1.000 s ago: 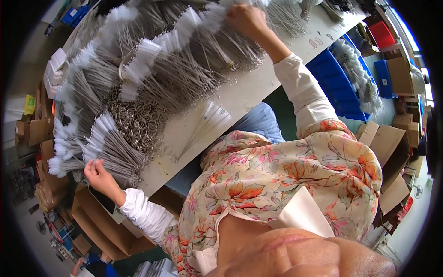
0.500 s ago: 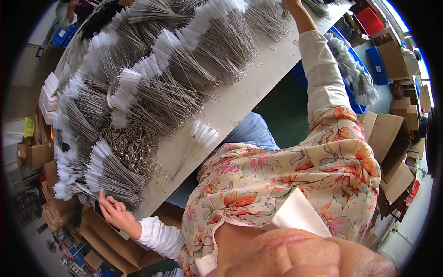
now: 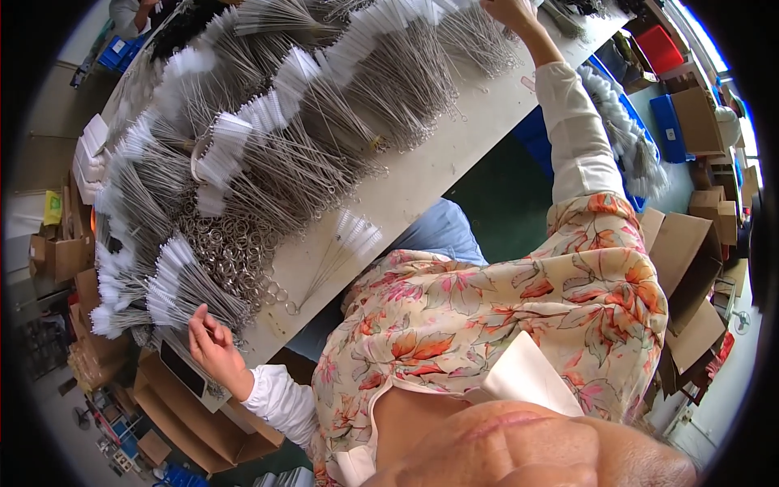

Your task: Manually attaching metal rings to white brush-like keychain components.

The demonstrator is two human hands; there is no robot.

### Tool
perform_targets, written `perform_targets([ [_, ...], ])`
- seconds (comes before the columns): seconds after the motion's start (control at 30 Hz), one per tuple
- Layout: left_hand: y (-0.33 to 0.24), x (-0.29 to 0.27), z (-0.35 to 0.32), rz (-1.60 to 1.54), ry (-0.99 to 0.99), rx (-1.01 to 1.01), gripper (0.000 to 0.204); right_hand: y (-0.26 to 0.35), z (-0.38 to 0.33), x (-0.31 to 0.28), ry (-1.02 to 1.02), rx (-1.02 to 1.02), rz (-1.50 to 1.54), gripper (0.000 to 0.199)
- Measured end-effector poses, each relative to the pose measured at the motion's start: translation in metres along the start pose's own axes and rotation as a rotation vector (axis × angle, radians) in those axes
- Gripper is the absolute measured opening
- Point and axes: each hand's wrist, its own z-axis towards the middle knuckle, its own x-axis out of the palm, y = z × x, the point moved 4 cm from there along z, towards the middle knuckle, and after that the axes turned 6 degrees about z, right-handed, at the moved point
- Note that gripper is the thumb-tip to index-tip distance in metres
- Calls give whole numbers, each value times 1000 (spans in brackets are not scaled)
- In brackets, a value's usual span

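While I look down from the head camera, I see the left hand (image 3: 213, 345) at the near edge of the tabletop (image 3: 422, 174), its fingers half curled and touching the wire stems of a bundle of white-tipped brushes (image 3: 182, 284). It presses on the stems but I cannot tell if it really grips them. This bundle lies at the left end of the tabletop, just beside the pile of metal rings (image 3: 231, 252), and its stems reach almost to the edge.

The right hand (image 3: 507, 11) is stretched far up, at the top border of the picture, over another heap of wire brushes (image 3: 422, 89). It is cut by the frame, so I cannot tell if it is closed on something. Both hands are well apart, at opposite ends of the tabletop.

A small loose bunch of thin brushes (image 3: 345, 243) lies alone on the bare strip along the near edge, to the right of the rings. This strip is the only free surface; the rest is covered with bundles up to the far side.

Under the left end of the tabletop stand cardboard boxes (image 3: 203, 406), close to the left hand. Beyond its right end are blue bins (image 3: 669, 122).
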Motion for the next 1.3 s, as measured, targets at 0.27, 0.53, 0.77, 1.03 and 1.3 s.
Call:
perform_targets([
  [0.27,-50,94,-26,107,180,255,29,212,-83,-98,215,-317,1532,25],
  [0.53,-68,146,-21,518,29,1217,9,364,-260,-103,709,-627,1788,27],
  [0.77,-36,124,-36,337,120,782,23,351,-279,-51,1245,105,2067,28],
  [1.03,-56,101,-44,542,161,1222,49,350,-269,-55,1496,199,2109,19],
  [1.3,-66,102,-43,2,772,570,98,368,-291,-105,1228,-687,1415,16],
])
